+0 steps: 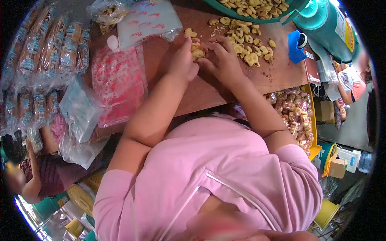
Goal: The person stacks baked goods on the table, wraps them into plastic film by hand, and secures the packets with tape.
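Observation:
Over the wooden table (225, 84), my left hand (183, 60) is closed around a short row of small yellow-brown biscuits (197, 52). The fingers of my right hand (225, 62) are bent against the same biscuits from the other side; whether they grip one is partly hidden. Just right of my hands lies a loose pile of similar biscuits (251, 58) with crumbs around it. Beyond them stands a green basin (291, 16) holding many more. Left of my left hand are flat printed plastic bags (148, 24) and a stack of red-printed plastic bags (120, 80).
Packed bread loaves (36, 48) in clear wrap stand at the left. A blue tape dispenser (296, 47) and a large teal container (329, 28) are at the right. Below the table edge, a yellow crate (313, 120) holds wrapped packs. Other people are at both sides.

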Available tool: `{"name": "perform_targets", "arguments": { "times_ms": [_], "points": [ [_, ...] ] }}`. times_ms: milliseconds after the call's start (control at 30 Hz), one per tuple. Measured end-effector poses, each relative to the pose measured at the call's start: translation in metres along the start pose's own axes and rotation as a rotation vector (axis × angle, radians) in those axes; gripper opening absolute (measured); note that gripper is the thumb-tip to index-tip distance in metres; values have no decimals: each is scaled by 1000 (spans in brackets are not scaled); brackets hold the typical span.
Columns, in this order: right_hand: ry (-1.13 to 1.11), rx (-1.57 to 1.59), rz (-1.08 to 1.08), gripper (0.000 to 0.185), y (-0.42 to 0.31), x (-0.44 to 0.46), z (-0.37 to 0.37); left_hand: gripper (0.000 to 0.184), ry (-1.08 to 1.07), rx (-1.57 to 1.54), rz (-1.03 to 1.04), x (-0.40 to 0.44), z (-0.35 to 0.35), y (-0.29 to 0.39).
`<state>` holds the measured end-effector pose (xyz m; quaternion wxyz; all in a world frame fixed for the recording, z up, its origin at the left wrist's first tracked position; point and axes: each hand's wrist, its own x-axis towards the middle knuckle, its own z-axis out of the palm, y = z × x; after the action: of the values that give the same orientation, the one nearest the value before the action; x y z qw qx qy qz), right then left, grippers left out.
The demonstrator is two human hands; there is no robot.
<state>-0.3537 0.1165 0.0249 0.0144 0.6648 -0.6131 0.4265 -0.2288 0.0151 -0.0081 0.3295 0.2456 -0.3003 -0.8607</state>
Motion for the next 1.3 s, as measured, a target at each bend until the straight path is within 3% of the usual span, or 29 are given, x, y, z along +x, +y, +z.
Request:
{"name": "perform_targets", "arguments": {
  "times_ms": [200,333,433,733,833,1033,1300],
  "points": [
    [-42,-177,-169,44,4,-5,0,42,138,-243,63,19,-1,-3],
    [-116,-228,-194,51,1,-4,-4,42,174,-215,100,17,-6,1],
    [-107,-232,-257,46,12,-4,2,41,175,-235,161,16,-4,4],
    [-123,-173,-228,35,9,-6,3,37,194,-210,156,15,-4,4],
    [-79,-106,-168,43,7,-6,6,37,156,-219,171,19,-8,2],
    [-115,-179,-250,46,13,-9,7,38,170,-147,171,22,-14,-1],
    [-180,-176,-210,36,3,-12,5,35,247,-108,167,18,-11,5]
  ]
}}
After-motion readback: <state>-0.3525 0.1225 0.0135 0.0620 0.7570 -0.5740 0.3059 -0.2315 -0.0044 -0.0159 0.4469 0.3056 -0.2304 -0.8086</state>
